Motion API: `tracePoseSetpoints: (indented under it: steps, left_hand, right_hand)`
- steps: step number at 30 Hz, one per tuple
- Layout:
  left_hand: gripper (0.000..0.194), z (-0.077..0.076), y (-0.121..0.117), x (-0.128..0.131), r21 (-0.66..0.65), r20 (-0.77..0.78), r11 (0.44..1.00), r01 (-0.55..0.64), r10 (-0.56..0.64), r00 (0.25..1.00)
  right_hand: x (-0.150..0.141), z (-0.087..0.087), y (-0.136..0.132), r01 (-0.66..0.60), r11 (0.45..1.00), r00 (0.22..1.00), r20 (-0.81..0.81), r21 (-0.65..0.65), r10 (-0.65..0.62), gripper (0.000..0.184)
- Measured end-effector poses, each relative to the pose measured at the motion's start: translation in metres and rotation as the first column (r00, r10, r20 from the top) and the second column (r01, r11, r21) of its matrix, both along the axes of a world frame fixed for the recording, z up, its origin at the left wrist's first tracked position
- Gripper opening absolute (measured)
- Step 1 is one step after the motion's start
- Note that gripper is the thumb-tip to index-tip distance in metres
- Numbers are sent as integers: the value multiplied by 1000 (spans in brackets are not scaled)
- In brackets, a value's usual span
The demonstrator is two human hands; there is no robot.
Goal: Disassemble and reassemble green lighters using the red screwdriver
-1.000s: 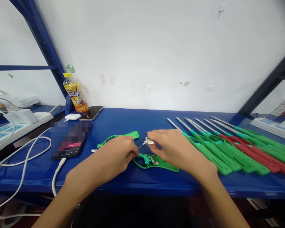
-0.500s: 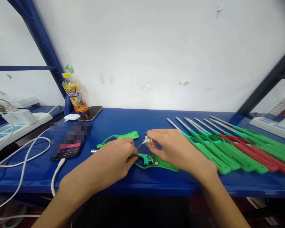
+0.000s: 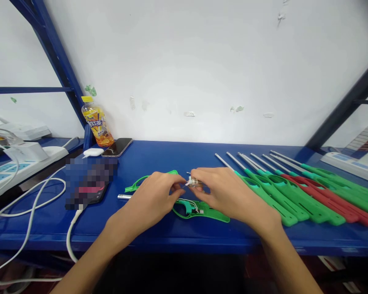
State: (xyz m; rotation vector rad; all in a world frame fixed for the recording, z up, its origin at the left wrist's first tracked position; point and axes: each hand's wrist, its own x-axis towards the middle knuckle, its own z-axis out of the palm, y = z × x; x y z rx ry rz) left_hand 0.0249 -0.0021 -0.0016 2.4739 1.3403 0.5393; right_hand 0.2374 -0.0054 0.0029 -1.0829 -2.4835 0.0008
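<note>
My right hand (image 3: 222, 190) grips a small lighter gas tank (image 3: 196, 182), clear with a white fitting at its left end. My left hand (image 3: 159, 192) meets that white end with thumb and fingers closed; what they pinch is too small to make out. Below both hands lies an opened green lighter shell half (image 3: 216, 211) holding a teal trigger (image 3: 189, 207), white wires and a small metal part. Its metal nozzle (image 3: 124, 197) pokes out left of my left hand. Behind that hand rests the other green shell half (image 3: 135, 184), partly hidden.
Several long-nosed lighters, green ones (image 3: 274, 204) and red ones (image 3: 334, 200), lie in a row at right. On the left are a phone with a white cable (image 3: 70, 232), a dark phone (image 3: 118, 147), a drink bottle (image 3: 98, 124) and a power strip (image 3: 27, 165).
My left hand has risen from the green shell and nozzle to the white end of the gas tank. My right hand stays almost in place with the tank.
</note>
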Motion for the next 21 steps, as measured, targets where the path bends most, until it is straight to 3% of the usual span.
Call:
tracePoseSetpoints:
  steps: [4,9,13,21]
  left_hand:
    - [19,-1,1,5,47,30,999,-9,8,1000]
    - [18,-1,-1,5,35,85,999,-22,19,996]
    - [18,-2,0,4,54,110,998,-14,8,994]
    - [19,-5,0,7,84,109,996,25,-34,993]
  right_hand:
    - [6,3,-3,66,997,998,-10,-34,-67,26]
    - [15,7,-7,180,968,984,37,-175,-176,38]
    - [14,9,-7,162,953,986,77,-257,-147,39]
    - [14,9,-5,141,959,988,93,-247,-121,39]
